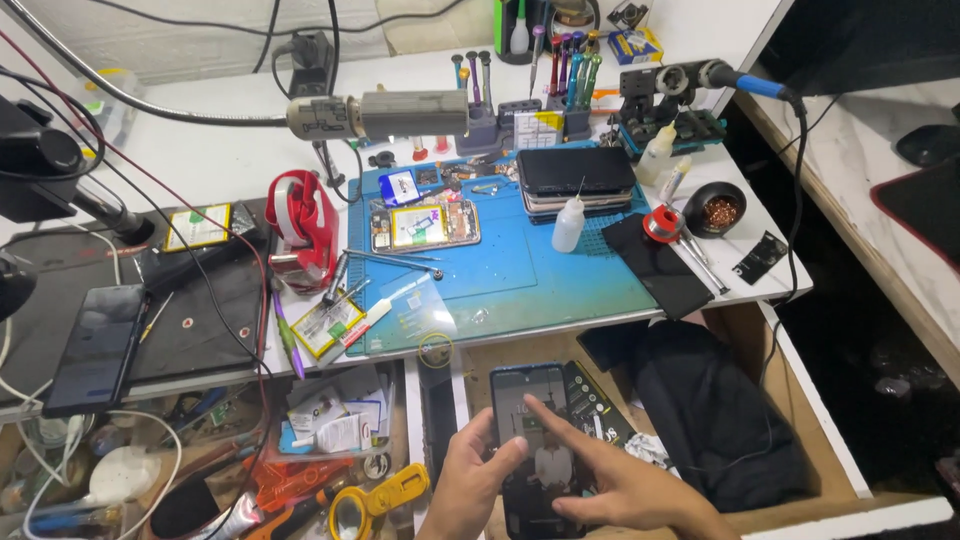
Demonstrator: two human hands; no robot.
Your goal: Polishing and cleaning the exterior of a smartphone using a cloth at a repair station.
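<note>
- Left hand [470, 485] grips a dark smartphone [530, 440] from its left side, thumb wrapped onto the lit screen; phone held upright below the workbench's front edge, over an open drawer [800, 400].
- Right hand [620, 480] holds nothing (fingers mostly curled); extended index fingertip [528, 402] touches the screen's upper part.
- Blue work mat [500, 270] lies on the bench above, an opened phone [425, 225] near its back-left corner.

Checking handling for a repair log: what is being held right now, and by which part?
The left hand holds a dark smartphone by its left edge, thumb on the screen. The right hand holds nothing; its forefinger touches the screen.
</note>
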